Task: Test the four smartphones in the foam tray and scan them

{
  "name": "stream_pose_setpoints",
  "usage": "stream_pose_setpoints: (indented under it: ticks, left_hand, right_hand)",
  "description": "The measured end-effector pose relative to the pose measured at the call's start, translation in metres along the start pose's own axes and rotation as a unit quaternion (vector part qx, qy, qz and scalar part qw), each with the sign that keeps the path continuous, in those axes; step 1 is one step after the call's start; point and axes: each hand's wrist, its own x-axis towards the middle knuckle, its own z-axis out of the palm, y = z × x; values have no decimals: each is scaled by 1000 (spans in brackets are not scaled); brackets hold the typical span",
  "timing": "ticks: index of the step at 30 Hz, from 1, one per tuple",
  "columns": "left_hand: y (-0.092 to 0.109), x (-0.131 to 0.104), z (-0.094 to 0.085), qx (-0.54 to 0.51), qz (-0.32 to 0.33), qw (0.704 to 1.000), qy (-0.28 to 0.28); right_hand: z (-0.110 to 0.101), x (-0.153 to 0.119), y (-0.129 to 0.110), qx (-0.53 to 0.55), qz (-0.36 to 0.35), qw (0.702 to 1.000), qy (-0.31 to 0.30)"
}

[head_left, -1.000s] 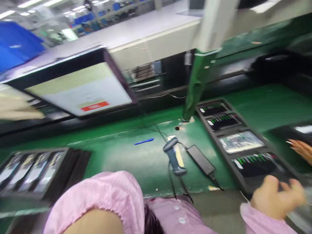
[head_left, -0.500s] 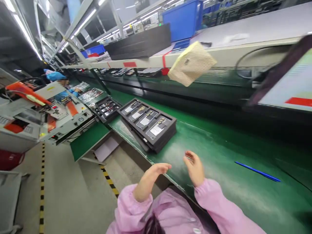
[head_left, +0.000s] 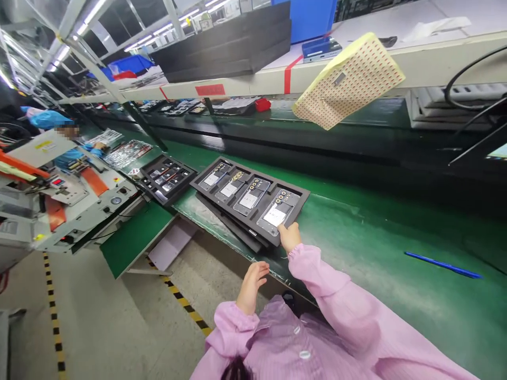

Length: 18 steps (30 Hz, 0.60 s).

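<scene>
A black foam tray lies on top of other dark trays on the green bench. In its compartments sit several phone bodies, see-through at the edges, with white labels and gold camera rings. My right hand grips the near right corner of that tray, thumb on top beside the nearest phone body; the fingers underneath are hidden. At the bench's front edge, below the trays, my left hand is in the air, open, with its fingers stretched out and nothing in it.
A second black tray with parts lies further left. To the right rests a blue pen on the bench. A yellowish dotted sheet hangs from the shelf edge. A co-worker in blue is behind a machine.
My right hand has moved forward and left and closed on the tray's corner. My left hand stays apart from the tray. The view has shifted, and the tray's right side looks raised.
</scene>
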Motion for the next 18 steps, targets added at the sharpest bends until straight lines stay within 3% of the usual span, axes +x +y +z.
stream_pose_setpoints:
  ticks: [4, 8, 11, 13, 18]
  left_hand:
    - [7, 17, 0, -51, -16, 998, 23]
    - [20, 25, -11, -131, -25, 991, 20]
    - [31, 28, -23, -182, -23, 983, -9]
    - [38, 30, -29, -203, 1, 979, 12]
    - [36, 23, -14, -122, 54, 988, 82]
  right_hand:
    - [-45, -24, 21, 75, 6, 997, -17]
    - [-123, -53, 45, 178, 40, 983, 3]
    - [-185, -72, 62, 200, 81, 976, 34]
    - [-223, -79, 76, 203, 108, 972, 54]
    - [-303, -89, 124, 187, 181, 957, 127]
